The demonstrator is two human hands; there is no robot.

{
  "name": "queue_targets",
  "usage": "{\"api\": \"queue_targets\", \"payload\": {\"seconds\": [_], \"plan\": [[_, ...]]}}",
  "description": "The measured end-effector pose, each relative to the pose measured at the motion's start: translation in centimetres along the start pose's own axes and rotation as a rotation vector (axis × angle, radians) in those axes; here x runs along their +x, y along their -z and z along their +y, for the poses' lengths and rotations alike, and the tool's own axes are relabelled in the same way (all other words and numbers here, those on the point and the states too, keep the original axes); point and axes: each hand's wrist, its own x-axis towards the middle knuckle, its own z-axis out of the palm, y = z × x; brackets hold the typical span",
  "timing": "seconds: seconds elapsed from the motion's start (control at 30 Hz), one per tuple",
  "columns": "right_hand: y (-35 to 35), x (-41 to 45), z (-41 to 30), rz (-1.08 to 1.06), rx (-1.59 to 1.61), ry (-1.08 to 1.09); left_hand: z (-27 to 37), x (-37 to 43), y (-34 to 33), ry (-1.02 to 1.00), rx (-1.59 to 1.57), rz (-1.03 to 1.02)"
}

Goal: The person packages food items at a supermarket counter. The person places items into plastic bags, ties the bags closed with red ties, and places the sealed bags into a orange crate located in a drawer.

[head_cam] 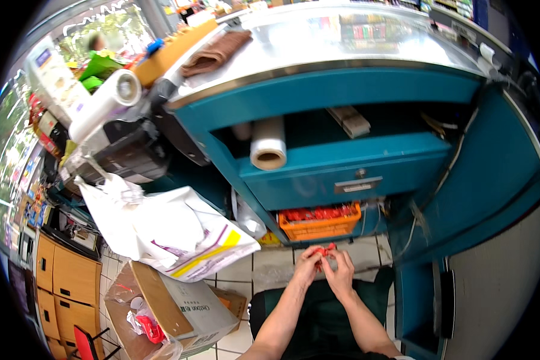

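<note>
A small piece of crumpled red plastic (327, 250) is between both hands, above my lap. My left hand (307, 265) grips it from the left side, and the fingers of my right hand (338, 269) pinch it from the right. Parts of it are hidden by the fingers. Just beyond the hands, an orange plastic crate (319, 229) filled with red items stands under the teal counter's drawer (346, 180).
To the left hangs a white plastic bag (175, 225) above an open cardboard box (202, 310) holding red and white scraps. A roll of clear film (268, 144) lies on the counter's shelf. A brown cloth (218, 53) rests on the metal countertop (297, 45). Teal panels stand at the right.
</note>
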Motion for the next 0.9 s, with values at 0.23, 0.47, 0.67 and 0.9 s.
{"api": "queue_targets", "payload": {"seconds": [0.23, 0.47, 0.67, 0.9], "plan": [[-0.8, 0.0, -1.0, -0.019, -0.251, 0.145, -0.4, -0.6, -1.4, -0.447, 0.239, 0.236], [-0.4, 0.5, 0.5, -0.103, -0.091, -0.079, 0.4, -1.5, -2.5, -0.452, 0.505, 0.215], [-0.7, 1.5, 1.6, -0.094, -0.073, -0.165, -0.1, -0.5, -1.5, -0.485, 0.5, 0.18], [1.6, 3.0, -1.5, -0.265, 0.048, -0.273, 1.2, -0.5, 1.3, 0.176, -0.131, -0.382]]}}
